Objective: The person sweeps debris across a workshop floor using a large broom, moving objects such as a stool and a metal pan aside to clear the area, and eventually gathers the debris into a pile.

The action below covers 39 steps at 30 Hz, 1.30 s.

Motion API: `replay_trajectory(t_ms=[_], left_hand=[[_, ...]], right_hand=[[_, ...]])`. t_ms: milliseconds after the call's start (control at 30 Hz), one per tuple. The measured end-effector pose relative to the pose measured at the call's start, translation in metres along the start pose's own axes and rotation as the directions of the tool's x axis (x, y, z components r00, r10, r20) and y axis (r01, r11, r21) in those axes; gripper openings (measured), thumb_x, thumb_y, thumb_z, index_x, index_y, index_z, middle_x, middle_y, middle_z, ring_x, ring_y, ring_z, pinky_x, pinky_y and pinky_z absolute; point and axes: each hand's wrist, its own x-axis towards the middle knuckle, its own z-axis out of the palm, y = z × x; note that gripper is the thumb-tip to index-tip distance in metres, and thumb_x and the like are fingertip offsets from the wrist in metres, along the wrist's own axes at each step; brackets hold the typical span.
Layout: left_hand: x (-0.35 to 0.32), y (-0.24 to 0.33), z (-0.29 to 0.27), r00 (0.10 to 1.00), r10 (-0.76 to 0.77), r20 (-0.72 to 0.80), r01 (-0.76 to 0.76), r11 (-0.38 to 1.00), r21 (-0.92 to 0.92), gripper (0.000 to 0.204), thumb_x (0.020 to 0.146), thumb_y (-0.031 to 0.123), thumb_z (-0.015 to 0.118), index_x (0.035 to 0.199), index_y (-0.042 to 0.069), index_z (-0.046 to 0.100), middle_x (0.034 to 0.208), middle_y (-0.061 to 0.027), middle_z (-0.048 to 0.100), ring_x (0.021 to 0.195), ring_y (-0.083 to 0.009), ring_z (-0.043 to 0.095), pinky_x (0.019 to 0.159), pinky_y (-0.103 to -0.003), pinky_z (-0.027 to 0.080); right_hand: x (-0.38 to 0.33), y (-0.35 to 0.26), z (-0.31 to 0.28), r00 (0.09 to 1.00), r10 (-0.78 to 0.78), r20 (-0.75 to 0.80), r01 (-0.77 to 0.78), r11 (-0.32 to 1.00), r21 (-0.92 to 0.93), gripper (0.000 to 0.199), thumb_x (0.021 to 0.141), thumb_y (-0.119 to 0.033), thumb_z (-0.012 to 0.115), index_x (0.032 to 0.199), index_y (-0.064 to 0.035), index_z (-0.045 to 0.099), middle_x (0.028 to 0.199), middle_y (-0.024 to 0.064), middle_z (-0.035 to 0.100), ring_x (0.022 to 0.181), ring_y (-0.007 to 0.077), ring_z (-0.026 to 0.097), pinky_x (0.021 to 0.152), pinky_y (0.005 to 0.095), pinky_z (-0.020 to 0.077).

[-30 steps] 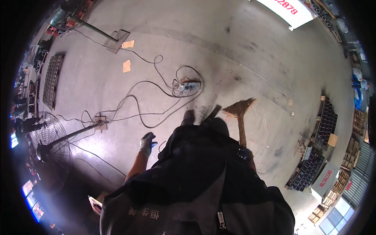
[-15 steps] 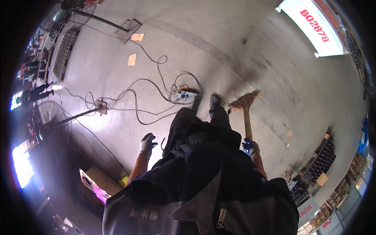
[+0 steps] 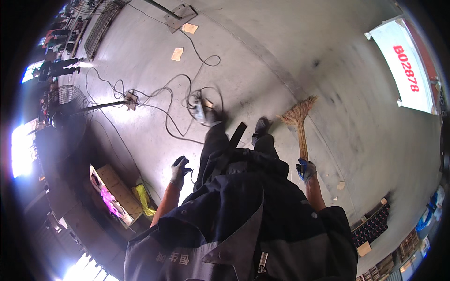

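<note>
The right hand (image 3: 306,169), gloved, is closed round the handle of a straw broom (image 3: 298,117) whose bristle head rests on the concrete floor (image 3: 281,42) just ahead and to the right of the feet; the left hand (image 3: 180,169), also gloved, hangs empty with fingers loosely curled beside the thigh. Over the last second the view has swung and the person has stepped forward, so the tangle of black cables (image 3: 173,100) and the power strip (image 3: 200,111) now lie right by the left foot, where before they were a little further off. The broom has come along at the right side, held the same way. Open floor stretches far and to the right, up to the bright doorway (image 3: 403,65). On the left the room is tighter: a standing fan (image 3: 70,105), a cardboard box (image 3: 115,185) near the left leg, and scraps of card (image 3: 177,54) further away.
</note>
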Motion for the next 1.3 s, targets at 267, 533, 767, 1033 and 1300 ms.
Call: replay_trajectory(t_ms=[267, 533, 767, 1033, 1300], left_hand=[[-0.018, 0.013, -0.020, 0.997, -0.035, -0.063, 0.032, 0.998, -0.053, 0.042, 0.079, 0.016, 0.058, 0.117, 0.001, 0.048, 0.098, -0.0133, 0.058, 0.068, -0.0195, 0.060, 0.051, -0.028, 0.052], [-0.013, -0.003, -0.078, 0.990, -0.096, -0.102, 0.082, 0.988, -0.129, 0.041, 0.081, 0.015, 0.057, 0.118, 0.000, 0.048, 0.101, -0.0141, 0.057, 0.083, -0.0206, 0.059, 0.053, -0.029, 0.053], [0.042, -0.012, -0.126, 0.992, -0.122, -0.025, 0.115, 0.975, -0.193, 0.043, 0.083, 0.024, 0.056, 0.120, 0.004, 0.047, 0.102, -0.0142, 0.059, 0.067, -0.0207, 0.060, 0.059, -0.030, 0.051], [0.092, -0.008, -0.196, 0.986, -0.163, -0.038, 0.152, 0.965, -0.214, 0.040, 0.082, 0.020, 0.057, 0.117, 0.002, 0.049, 0.102, -0.0127, 0.057, 0.090, -0.0210, 0.057, 0.057, -0.032, 0.053], [0.133, 0.013, -0.177, 0.994, -0.108, -0.035, 0.099, 0.976, -0.195, 0.036, 0.081, 0.017, 0.059, 0.112, 0.001, 0.053, 0.097, -0.0101, 0.059, 0.084, -0.0176, 0.058, 0.055, -0.031, 0.052]], right_hand=[[-0.018, 0.001, 0.035, 0.999, -0.036, -0.021, 0.033, 0.990, -0.140, 0.024, 0.073, -0.010, 0.066, 0.087, -0.0033, 0.048, 0.058, 0.0106, 0.052, 0.042, 0.0203, 0.050, 0.036, 0.0286, 0.0400], [-0.064, 0.003, 0.113, 0.990, -0.046, 0.133, 0.098, 0.903, -0.417, 0.024, 0.075, -0.016, 0.065, 0.088, -0.0047, 0.049, 0.063, 0.0100, 0.055, 0.043, 0.0167, 0.049, 0.037, 0.0279, 0.0399], [-0.111, 0.032, 0.194, 0.981, -0.084, 0.178, 0.177, 0.767, -0.616, 0.020, 0.078, -0.018, 0.061, 0.090, -0.0034, 0.054, 0.065, 0.0084, 0.057, 0.043, 0.0155, 0.049, 0.037, 0.0263, 0.0391], [-0.147, 0.070, 0.268, 0.963, -0.143, 0.229, 0.255, 0.759, -0.598, 0.031, 0.076, -0.020, 0.066, 0.097, -0.0012, 0.052, 0.069, 0.0101, 0.060, 0.050, 0.0159, 0.054, 0.039, 0.0263, 0.0413], [-0.114, 0.076, 0.300, 0.941, -0.176, 0.290, 0.333, 0.644, -0.688, 0.023, 0.076, -0.015, 0.066, 0.091, -0.0015, 0.055, 0.070, 0.0059, 0.058, 0.061, 0.0123, 0.055, 0.047, 0.0253, 0.0435]])
